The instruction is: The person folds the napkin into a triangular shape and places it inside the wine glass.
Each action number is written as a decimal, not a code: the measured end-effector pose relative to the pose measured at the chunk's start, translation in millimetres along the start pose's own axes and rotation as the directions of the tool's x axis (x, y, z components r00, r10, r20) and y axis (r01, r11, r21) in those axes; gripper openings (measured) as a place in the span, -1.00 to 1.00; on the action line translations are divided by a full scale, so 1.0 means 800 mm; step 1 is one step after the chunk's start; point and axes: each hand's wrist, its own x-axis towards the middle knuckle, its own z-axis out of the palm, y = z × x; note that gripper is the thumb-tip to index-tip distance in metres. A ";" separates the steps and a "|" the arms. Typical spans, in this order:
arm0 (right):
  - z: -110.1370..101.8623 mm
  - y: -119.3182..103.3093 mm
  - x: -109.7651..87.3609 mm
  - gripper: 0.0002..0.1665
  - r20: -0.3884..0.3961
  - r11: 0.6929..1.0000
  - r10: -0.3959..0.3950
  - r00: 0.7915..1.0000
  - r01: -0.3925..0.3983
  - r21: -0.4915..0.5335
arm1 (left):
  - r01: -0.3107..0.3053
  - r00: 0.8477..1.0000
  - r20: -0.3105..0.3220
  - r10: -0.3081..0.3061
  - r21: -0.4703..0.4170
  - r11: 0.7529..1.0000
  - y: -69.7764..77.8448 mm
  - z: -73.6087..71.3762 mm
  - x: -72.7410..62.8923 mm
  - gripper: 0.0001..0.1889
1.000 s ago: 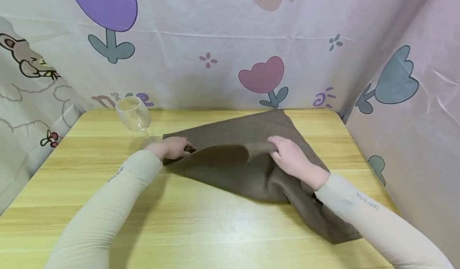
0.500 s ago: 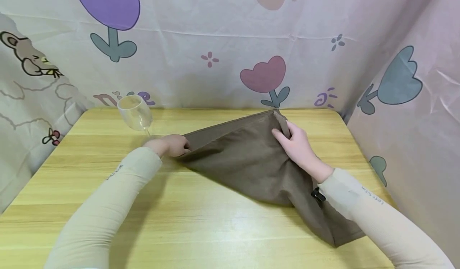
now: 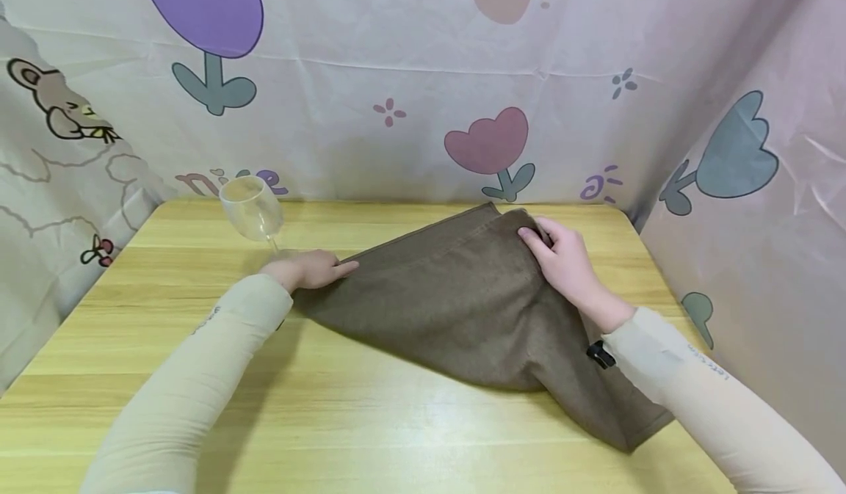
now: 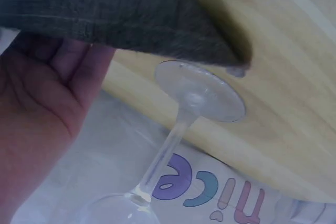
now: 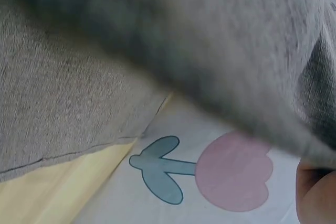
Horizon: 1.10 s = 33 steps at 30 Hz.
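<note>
A brown cloth (image 3: 449, 310) lies partly folded over itself across the table. My right hand (image 3: 568, 263) pinches its raised upper edge, thumb on the near side and fingers behind. In the right wrist view the lifted cloth (image 5: 241, 40) fills the upper part, with a bit of the right hand (image 5: 317, 195) at the lower right edge. My left hand (image 3: 313, 269) touches the cloth's left end, a straight finger lying along it. In the left wrist view, the left hand's (image 4: 47, 87) fingers look straight, their tips hidden behind the cloth (image 4: 115, 14).
A clear wine glass (image 3: 251, 211) stands upright just beyond my left hand; its base (image 4: 210, 95) is close to the cloth's corner in the left wrist view. The wooden table (image 3: 370, 435) meets a printed curtain (image 3: 370, 31) at the back and sides.
My right hand has carried the cloth's edge up and toward the back right, gripping it now, so the flap covers more of the lower layer. The left hand's finger has straightened onto the cloth.
</note>
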 end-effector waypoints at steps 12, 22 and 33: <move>-0.007 0.017 0.015 -0.76 0.080 0.998 0.040 0.996 -0.036 -0.050 | -0.034 0.944 0.322 0.064 -0.098 0.995 0.002 -0.008 -0.012 -0.56; -0.013 0.017 0.027 -0.72 0.246 0.994 0.068 0.967 -0.045 -0.101 | 0.104 0.921 0.385 -0.063 -0.088 0.991 0.019 -0.002 -0.013 -0.81; -0.017 0.013 0.035 -0.65 0.303 0.994 0.075 0.950 -0.047 -0.097 | -0.074 0.974 0.213 0.080 -0.036 0.997 0.032 0.002 -0.002 -0.70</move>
